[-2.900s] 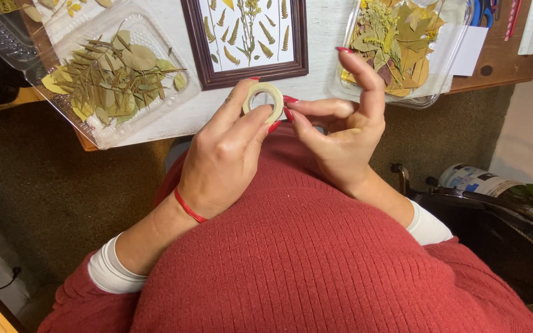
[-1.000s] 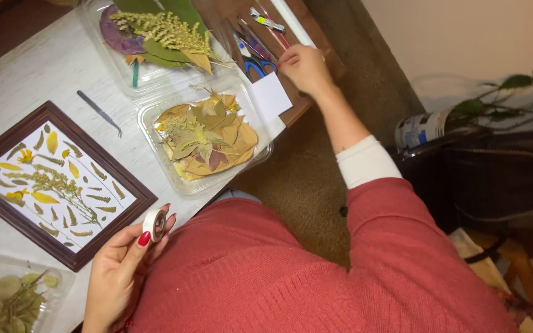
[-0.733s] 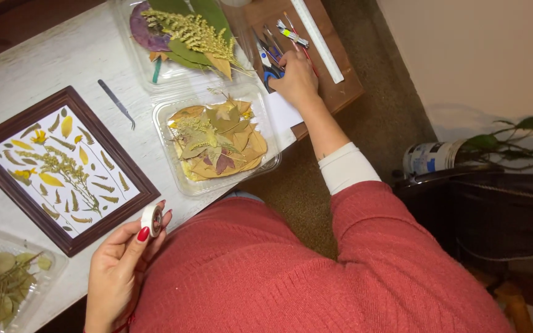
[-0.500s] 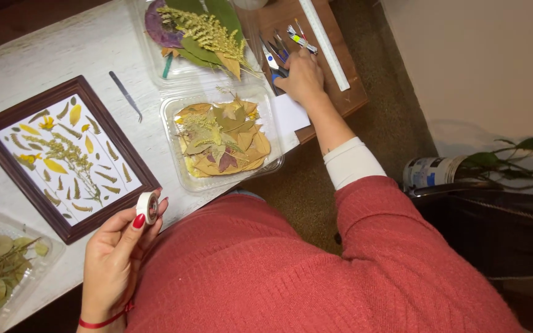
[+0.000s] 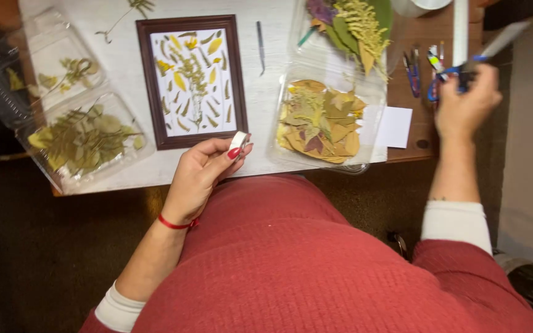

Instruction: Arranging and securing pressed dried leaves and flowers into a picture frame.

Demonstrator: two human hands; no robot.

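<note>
- Your left hand (image 5: 202,176) was at the centre of the frame, just below the near edge of the white table (image 5: 266,74), wrist bent upward and forearm running down toward the lower left.
- Its fingers were pinched around a small white roll of tape (image 5: 238,141), held on edge between thumb and fingertips, just below the lower right corner of the dark wooden frame (image 5: 192,80) of pressed leaves.
- A red band sat on that wrist, and the red sleeve was pushed up over a white cuff.
- Your right hand (image 5: 467,105) was at the upper right of the frame, arm stretched straight up from the lower right, fingers closed around blue-handled scissors (image 5: 464,68) over the brown wooden tray (image 5: 417,132).
- The scissors were blurred, with the blades pointing to the upper right corner.
- Between your hands lay a clear plastic tray of yellow and brown leaves (image 5: 322,120), with a small white card (image 5: 395,126) just right of it.
- At the left of the frame sat another clear tray of green leaves (image 5: 84,139).
- Metal tweezers (image 5: 260,46) lay on the table just right of the frame.
</note>
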